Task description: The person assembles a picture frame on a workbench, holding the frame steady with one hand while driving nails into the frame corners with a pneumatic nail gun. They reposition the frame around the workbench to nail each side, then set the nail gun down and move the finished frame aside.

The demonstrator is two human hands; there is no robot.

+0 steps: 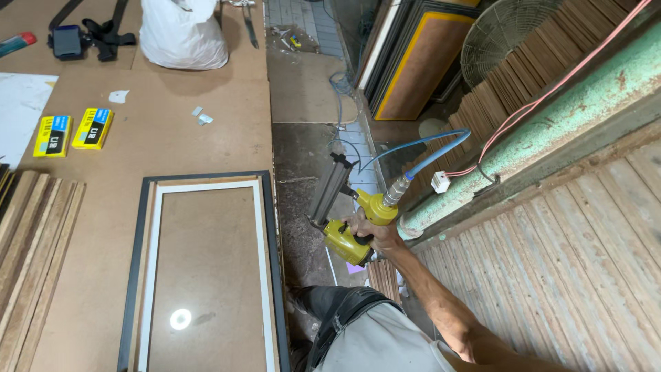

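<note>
In the head view, the right hand (375, 231) is wrapped tight around the grip of a yellow pneumatic nail gun (352, 224), held out beside the workbench edge and over the floor gap. The gun's long grey magazine (330, 187) slants up and away from the fingers, and a blue air hose (430, 153) leaves the fitting just above the hand, curving off to the far side toward a pale green beam (551, 131). Just beside the hand, toward the bench, lies a dark picture frame (272, 241) with a white inner border and a brown backing board, flat on the brown workbench (206, 145). Well beyond the frame sit two small yellow boxes (72, 131) and a white plastic bag (182, 34). Stacked wooden strips (31, 241) lie on the far side of the frame from the hand. The left hand is not in sight.
</note>
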